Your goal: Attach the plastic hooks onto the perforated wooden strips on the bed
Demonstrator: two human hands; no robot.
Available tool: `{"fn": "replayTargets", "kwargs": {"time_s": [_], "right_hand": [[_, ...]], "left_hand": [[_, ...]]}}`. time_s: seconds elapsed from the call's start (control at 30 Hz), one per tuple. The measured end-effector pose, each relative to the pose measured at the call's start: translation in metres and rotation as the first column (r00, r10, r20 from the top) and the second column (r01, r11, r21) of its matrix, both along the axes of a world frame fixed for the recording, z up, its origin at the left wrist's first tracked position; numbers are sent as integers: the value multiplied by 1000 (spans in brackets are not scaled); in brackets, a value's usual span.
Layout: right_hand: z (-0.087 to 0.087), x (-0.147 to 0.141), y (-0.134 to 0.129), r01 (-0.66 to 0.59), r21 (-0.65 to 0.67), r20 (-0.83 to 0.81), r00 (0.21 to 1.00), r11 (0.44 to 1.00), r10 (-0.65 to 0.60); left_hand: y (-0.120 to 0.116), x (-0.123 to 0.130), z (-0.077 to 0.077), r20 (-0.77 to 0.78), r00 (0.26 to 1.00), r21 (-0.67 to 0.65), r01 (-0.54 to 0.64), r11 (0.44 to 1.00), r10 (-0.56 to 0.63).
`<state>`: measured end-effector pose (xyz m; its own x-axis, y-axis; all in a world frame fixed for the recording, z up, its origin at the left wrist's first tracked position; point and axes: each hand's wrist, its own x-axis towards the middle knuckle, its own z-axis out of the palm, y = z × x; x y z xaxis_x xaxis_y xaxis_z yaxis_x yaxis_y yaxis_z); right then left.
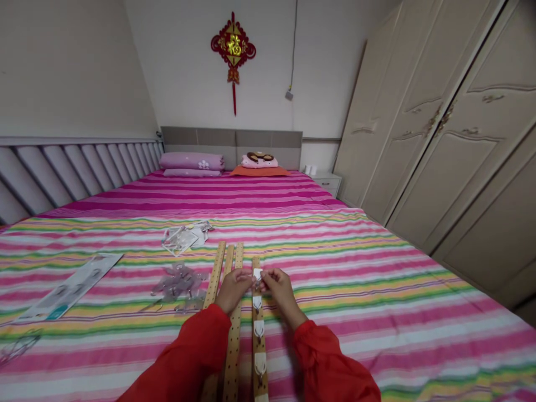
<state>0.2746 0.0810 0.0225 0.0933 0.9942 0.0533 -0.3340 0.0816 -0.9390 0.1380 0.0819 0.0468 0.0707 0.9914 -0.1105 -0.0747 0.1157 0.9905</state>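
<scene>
A narrow wooden strip (255, 318) lies lengthwise on the striped bedding, with several white hooks along it. Near its far end, my left hand (237, 287) and my right hand (278, 287) pinch at a white hook (257, 273) from either side. The fingertips of both hands are closed around its edges. Below it on the strip sit another white hook (257, 303), one further down (259, 329) and a larger-looking one (260, 364) nearest me. Several perforated wooden strips (239, 254) lie to the left, partly under my left wrist and sleeve.
Left of the strips is a pile of small clear packets (180, 285). Beyond it lie loose plastic wrappers (184, 237). A long packaging card (73, 287) is at the left, with thin wire-like pieces (20, 345) nearer me. Folded bedding (192, 162) rests by the headboard.
</scene>
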Motion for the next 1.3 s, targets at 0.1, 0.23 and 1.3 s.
{"fn": "replayTargets", "kwargs": {"time_s": [0.1, 0.23, 1.3], "right_hand": [[-1, 1, 20, 24, -21, -31, 999, 1000, -25], [-5, 1, 45, 80, -43, -17, 997, 996, -80], [-64, -5, 81, 186, 13, 194, 963, 982, -185]], "left_hand": [[19, 6, -1, -2, 1000, 61, -27, 998, 27], [45, 11, -9, -90, 991, 172, -81, 982, 97], [68, 19, -36, -659, 730, 229, -34, 973, 181]]}}
